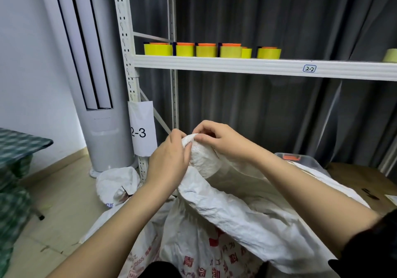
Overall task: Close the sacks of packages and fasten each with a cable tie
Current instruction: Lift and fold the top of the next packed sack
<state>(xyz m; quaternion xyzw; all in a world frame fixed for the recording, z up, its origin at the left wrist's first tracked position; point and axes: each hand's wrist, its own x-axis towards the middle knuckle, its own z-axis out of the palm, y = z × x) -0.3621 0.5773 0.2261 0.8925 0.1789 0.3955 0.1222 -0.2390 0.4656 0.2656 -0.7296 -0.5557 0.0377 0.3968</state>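
Both hands up at the gathered mouth of the white woven sack [236,217], front centre, below the shelf. Left hand [169,161] wraps the bunched neck from the left side, grip closed round the fabric. Right hand [221,140] pinches the top of the bunch, fingers curled on it. Sack has red print low on its front. Can't make out a cable tie at the neck.

Second sack [118,183] sits on the floor at left by the rack post, neck closed with a dark tie [126,191]. Yellow tape rolls [202,51] line the white shelf [257,67] labelled 2-2. Tower air conditioner [96,84] stands at left.
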